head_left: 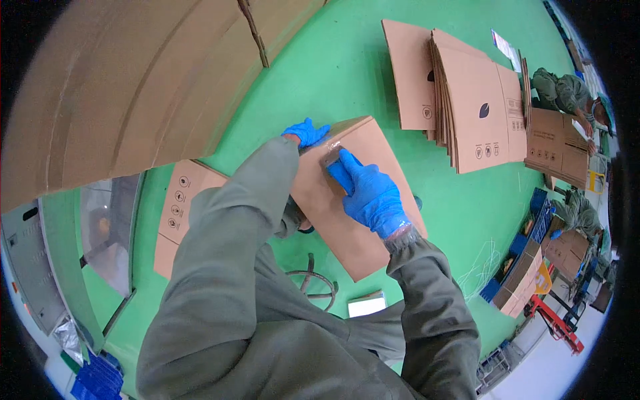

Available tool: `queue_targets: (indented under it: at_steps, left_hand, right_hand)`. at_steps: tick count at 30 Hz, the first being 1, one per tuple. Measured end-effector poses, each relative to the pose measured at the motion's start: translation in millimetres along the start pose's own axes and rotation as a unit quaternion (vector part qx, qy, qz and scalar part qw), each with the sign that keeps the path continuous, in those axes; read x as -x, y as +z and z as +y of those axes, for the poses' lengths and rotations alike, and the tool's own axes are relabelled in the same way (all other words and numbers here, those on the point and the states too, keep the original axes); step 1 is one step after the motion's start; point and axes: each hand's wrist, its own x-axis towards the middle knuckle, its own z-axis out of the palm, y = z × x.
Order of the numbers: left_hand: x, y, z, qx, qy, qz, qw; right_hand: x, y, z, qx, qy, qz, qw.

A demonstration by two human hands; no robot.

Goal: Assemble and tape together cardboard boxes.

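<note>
A brown cardboard box [357, 223] stands in front of me, its long face turned up at a slant. My right hand [377, 197], in a blue glove, is closed round a hand-held tool with a greyish end, which looks like a tape dispenser [332, 159]. That end rests against the box near its far left edge, where a shiny strip shows. At the box's far left corner, my left hand [307, 133], also gloved in blue, lies with its fingers apart along the edge. Its palm side is hidden.
Flattened cartons [460, 100] lean together at the far right on the green floor [340, 53]. Big cardboard [133, 87] fills the upper left. Another carton [180, 207] lies left of my arm. Below the box is a round metal base [313, 283]. Co-workers [567, 90] handle boxes at right.
</note>
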Motion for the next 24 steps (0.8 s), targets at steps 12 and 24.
queue_targets:
  at_steps: [12, 24]
  left_hand:
    - [57.4, -50.9, 49.9, 0.191, 0.140, -0.014, 0.971]
    - [120.5, -37.3, 118.7, -0.089, -0.031, 0.149, 0.984]
  right_hand:
    - [-0.3, 7.4, 19.4, -0.039, -0.074, 0.017, 0.996]
    - [205.5, 103.6, 171.5, -0.013, 0.097, -0.055, 0.994]
